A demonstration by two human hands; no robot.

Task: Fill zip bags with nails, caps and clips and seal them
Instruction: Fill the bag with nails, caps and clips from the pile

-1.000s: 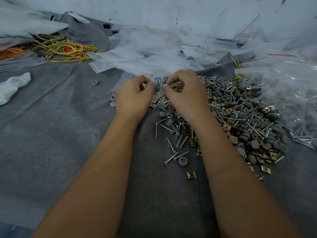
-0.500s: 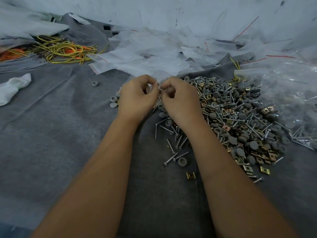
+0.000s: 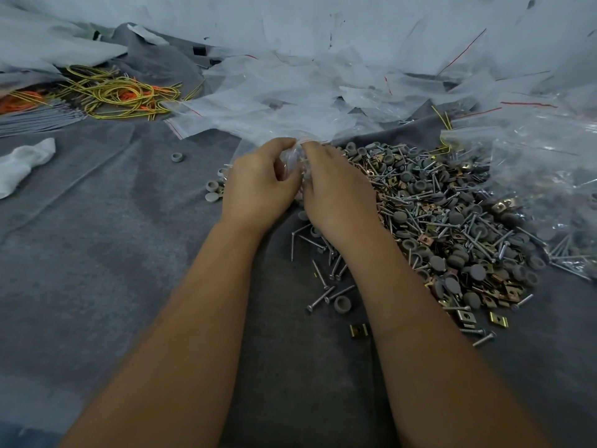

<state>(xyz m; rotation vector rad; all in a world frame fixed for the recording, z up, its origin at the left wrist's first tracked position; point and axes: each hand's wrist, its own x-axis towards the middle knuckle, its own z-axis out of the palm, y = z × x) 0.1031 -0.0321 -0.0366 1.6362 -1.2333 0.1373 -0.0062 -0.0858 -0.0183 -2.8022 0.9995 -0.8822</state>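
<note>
Here both hands' grip pinches a small zip bag (image 3: 292,163) between them.

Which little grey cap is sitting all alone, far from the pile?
The grey cap on the cloth, left of both hands; the others lie in or beside the pile.

yel/orange wire tangle (image 3: 119,93) far left | white cloth (image 3: 24,164) left edge | grey felt sheet (image 3: 97,253) under all

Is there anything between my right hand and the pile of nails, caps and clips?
Nothing visible stands in the way. The right hand lies right at the left edge of the pile, and both it and the left hand pinch a small clear zip bag.
</note>
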